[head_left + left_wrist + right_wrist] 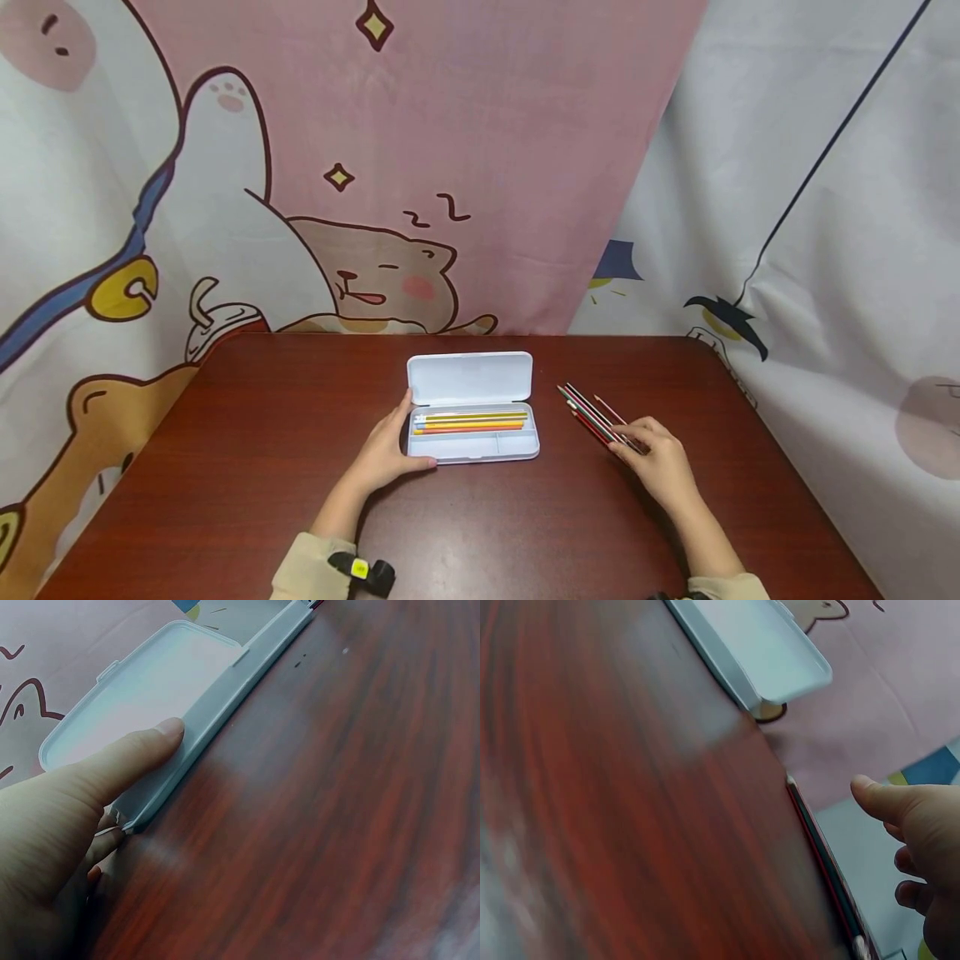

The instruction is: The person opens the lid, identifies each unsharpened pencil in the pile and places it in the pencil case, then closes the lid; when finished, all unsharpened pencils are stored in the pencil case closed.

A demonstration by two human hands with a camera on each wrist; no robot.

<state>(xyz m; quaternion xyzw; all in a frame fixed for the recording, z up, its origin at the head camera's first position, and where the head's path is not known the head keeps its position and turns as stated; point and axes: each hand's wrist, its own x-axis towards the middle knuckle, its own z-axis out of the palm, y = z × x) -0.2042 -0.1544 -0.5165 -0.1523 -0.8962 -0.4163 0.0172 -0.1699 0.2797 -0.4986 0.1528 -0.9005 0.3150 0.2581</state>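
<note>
A white pencil case (470,450) lies with its lid (470,379) raised at the back. Several yellow, orange and red pencils (470,423) lie in its rear compartment. My left hand (385,450) grips the case's left end; the thumb (142,750) is on the front edge and the fingers reach behind, partly hidden. To the right of the case, several dark, red and green pencils (588,412) lie loose on the table. Over their near ends is my right hand (658,462). In the right wrist view its thumb (885,799) stands apart from the pencils (825,859), with nothing visible in its grasp.
The reddish-brown wooden table (480,533) carries the case and the loose pencils. Its back edge meets a cartoon-printed cloth (495,167). The case's narrow front compartment has a divider (498,443).
</note>
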